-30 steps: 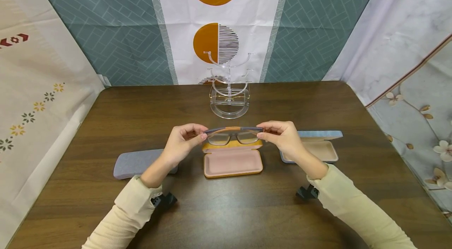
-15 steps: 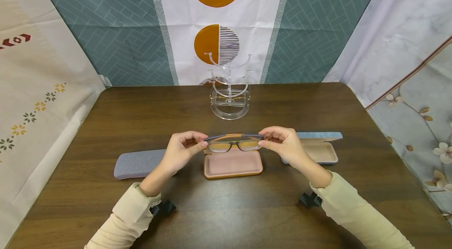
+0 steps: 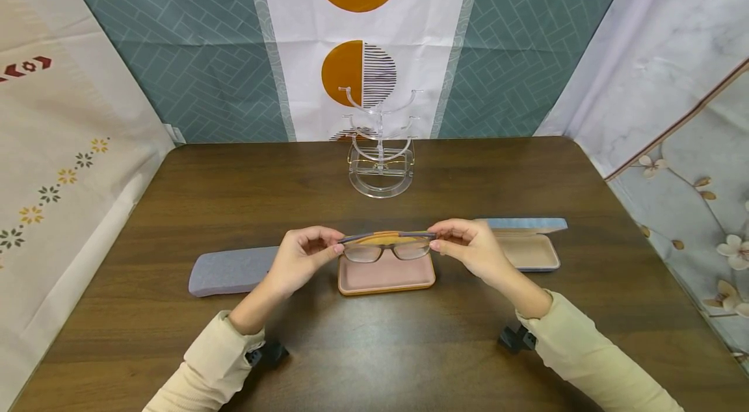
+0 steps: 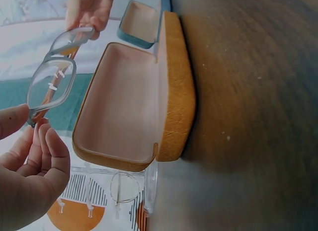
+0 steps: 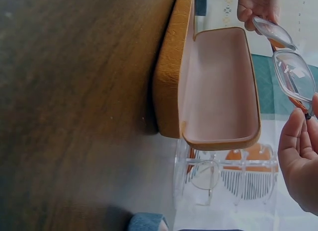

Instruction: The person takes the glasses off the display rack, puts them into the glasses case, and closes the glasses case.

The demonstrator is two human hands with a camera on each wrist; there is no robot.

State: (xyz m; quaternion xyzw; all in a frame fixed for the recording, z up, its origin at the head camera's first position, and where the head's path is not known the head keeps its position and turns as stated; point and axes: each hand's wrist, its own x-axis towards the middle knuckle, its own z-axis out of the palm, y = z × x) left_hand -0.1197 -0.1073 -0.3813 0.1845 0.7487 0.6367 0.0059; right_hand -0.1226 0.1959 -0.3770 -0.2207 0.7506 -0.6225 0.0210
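Eyeglasses (image 3: 383,247) with clear lenses and blue-grey and orange temples hang level between both hands, temples folded behind the lenses. At one end of the frame, my left hand (image 3: 301,257) pinches it between thumb and fingers; my right hand (image 3: 470,248) pinches the opposite end. Beneath them stands an open orange glasses case (image 3: 386,279) with a pink lining, its lid raised at the back. Both wrist views show the case's lined inside, with the glasses (image 4: 51,87) off to one side of it. In the head view the glasses overlap the lid and the case's rear part.
A grey glasses case (image 3: 231,270) lies shut on the left, partly behind the left hand. On the right an open blue case (image 3: 532,251) is partly covered by the right hand. A clear acrylic display stand (image 3: 380,188) holding thin-rimmed glasses stands at the back of the wooden table (image 3: 374,353).
Both hands have brought the glasses down and nearer the body, from in front of the raised lid to over the rear of the orange case. The grip stays the same.
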